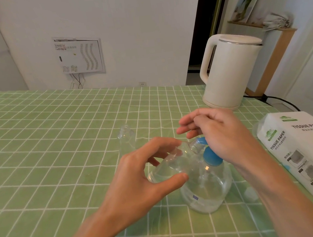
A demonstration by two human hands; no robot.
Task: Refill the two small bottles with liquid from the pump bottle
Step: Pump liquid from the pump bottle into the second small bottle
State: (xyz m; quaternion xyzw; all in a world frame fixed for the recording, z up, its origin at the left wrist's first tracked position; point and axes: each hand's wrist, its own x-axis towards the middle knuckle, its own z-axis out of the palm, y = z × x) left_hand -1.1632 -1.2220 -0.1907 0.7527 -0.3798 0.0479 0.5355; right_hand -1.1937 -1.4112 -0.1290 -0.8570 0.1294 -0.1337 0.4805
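A clear pump bottle (207,189) with a blue pump head (211,156) stands on the green checked tablecloth (56,140), partly filled with clear liquid. My left hand (139,181) grips a small clear bottle (169,168), tilted with its mouth up against the pump spout. My right hand (218,132) rests on top of the blue pump head, fingers loosely bent over it. A second small clear bottle (126,141) stands upright and uncapped on the cloth behind my left hand. A small clear cap (250,193) lies right of the pump bottle.
A white electric kettle (230,70) stands at the back right, its black cord (279,101) trailing right. A white pack of tissue paper (309,150) lies along the right edge. White cupboards and a wall stand beyond the table.
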